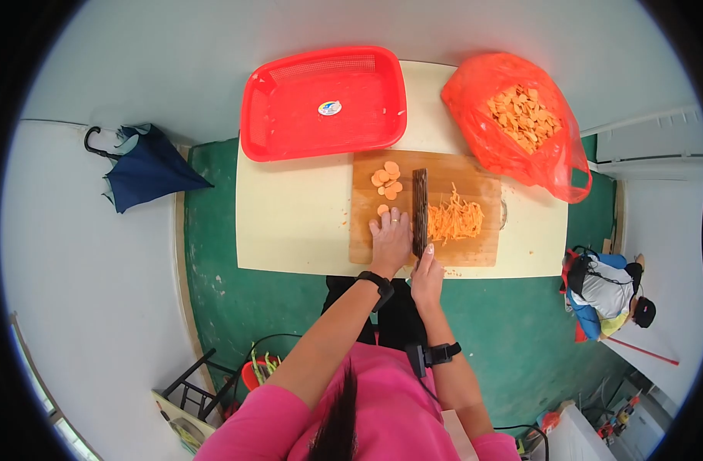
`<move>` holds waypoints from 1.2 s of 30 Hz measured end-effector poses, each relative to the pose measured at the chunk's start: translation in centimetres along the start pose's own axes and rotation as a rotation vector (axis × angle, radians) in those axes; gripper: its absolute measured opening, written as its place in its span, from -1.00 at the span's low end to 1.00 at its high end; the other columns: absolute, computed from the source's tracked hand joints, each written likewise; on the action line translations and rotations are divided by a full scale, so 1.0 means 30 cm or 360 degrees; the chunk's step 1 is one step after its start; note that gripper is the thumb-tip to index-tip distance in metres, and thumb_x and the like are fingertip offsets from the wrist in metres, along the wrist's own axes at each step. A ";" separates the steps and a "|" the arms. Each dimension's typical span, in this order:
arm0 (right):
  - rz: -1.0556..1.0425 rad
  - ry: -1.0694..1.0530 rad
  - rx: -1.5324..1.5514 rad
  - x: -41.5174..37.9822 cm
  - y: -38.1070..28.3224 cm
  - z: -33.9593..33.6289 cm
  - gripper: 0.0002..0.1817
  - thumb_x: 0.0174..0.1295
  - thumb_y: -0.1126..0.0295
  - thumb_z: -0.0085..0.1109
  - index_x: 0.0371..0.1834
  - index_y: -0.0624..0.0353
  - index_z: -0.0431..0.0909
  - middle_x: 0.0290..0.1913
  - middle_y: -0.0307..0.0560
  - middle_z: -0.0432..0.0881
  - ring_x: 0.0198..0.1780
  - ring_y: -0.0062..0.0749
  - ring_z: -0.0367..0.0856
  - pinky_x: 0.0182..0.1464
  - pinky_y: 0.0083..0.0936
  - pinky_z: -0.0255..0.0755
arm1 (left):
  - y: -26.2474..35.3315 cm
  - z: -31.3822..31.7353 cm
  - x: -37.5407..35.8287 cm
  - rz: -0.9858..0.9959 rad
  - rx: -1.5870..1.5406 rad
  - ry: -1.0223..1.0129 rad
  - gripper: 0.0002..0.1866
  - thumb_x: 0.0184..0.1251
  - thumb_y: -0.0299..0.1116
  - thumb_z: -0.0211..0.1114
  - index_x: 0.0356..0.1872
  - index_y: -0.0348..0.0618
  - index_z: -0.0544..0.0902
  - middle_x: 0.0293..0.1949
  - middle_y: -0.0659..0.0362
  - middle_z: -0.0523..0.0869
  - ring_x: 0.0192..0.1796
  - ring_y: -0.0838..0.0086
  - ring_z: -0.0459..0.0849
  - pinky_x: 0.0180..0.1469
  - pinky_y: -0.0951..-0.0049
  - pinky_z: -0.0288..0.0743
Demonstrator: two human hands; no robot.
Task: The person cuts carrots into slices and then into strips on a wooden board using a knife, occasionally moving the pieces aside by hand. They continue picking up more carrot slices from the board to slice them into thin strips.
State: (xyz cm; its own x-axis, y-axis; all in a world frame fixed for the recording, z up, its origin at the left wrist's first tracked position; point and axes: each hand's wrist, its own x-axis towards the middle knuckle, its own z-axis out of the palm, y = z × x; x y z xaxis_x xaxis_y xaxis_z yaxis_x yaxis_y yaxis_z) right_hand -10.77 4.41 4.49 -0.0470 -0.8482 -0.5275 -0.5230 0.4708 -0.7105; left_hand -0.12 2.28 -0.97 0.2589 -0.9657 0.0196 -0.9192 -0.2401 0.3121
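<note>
My right hand (pixel 427 275) is wrapped round the handle of a broad-bladed kitchen knife (pixel 420 206), which stands on edge across the wooden cutting board (pixel 486 173). My left hand (pixel 391 242) lies on the board just left of the blade, fingers stretched out; anything beneath the palm is hidden. A round orange slice (pixel 383 209), like carrot, is at the left fingertips. Farther up the board is a small group of such slices (pixel 386 178). To the right of the knife lies a heap of thin orange shreds (pixel 454 219).
A red plastic basket (pixel 321 146) stands at the table's back left. An open red plastic bag (pixel 470 96) of orange slices (pixel 523 117) sits at the back right. A folded umbrella (pixel 148 169) leans at left. Another person (pixel 605 288) is at the far right.
</note>
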 end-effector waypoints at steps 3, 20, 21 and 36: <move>0.0018 -0.0022 -0.0055 -0.004 -0.012 -0.008 -0.30 0.61 0.00 -0.32 -0.39 0.49 0.53 -0.51 0.44 0.54 -0.38 0.38 0.56 -0.30 0.08 0.34 | -0.004 0.012 -0.002 0.0049 0.0049 0.0156 -0.80 0.34 -0.26 0.20 -0.12 -0.10 0.55 -0.05 0.07 0.54 0.07 0.17 0.47 0.05 0.02 0.21; 0.0023 -0.0020 0.0066 0.017 0.012 0.002 -0.26 0.61 -0.04 -0.34 -0.50 0.44 0.48 -0.65 0.21 0.46 -0.53 0.08 0.50 -0.36 -0.05 0.35 | 0.007 -0.019 -0.003 -0.0037 -0.0017 -0.0022 -0.78 0.32 -0.27 0.22 -0.09 -0.10 0.55 0.02 0.06 0.54 0.12 0.19 0.45 0.07 0.04 0.23; 0.0000 -0.0001 0.0053 0.014 0.009 0.004 -0.26 0.61 -0.04 -0.34 -0.49 0.45 0.48 -0.65 0.21 0.46 -0.54 0.07 0.50 -0.36 -0.05 0.35 | 0.009 -0.018 -0.003 -0.0054 -0.0010 -0.0016 -0.78 0.30 -0.27 0.24 -0.10 -0.08 0.55 0.02 0.08 0.55 0.12 0.21 0.46 0.07 0.05 0.24; -0.0082 0.0008 0.0055 0.031 -0.009 0.002 -0.29 0.61 -0.01 -0.31 -0.49 0.43 0.48 -0.63 0.19 0.45 -0.53 0.06 0.48 -0.36 -0.06 0.33 | -0.001 -0.004 -0.006 0.0013 0.0028 0.0076 -0.80 0.34 -0.25 0.21 -0.13 -0.10 0.54 -0.05 0.08 0.53 0.08 0.20 0.44 0.00 0.08 0.19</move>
State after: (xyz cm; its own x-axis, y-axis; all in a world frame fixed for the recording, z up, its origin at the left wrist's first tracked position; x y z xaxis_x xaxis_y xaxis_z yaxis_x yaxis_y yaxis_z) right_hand -10.61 3.51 4.15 -0.0249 -0.8727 -0.4875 -0.4953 0.4344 -0.7523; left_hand -0.10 2.46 -0.86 0.2647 -0.9620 0.0676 -0.9264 -0.2341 0.2950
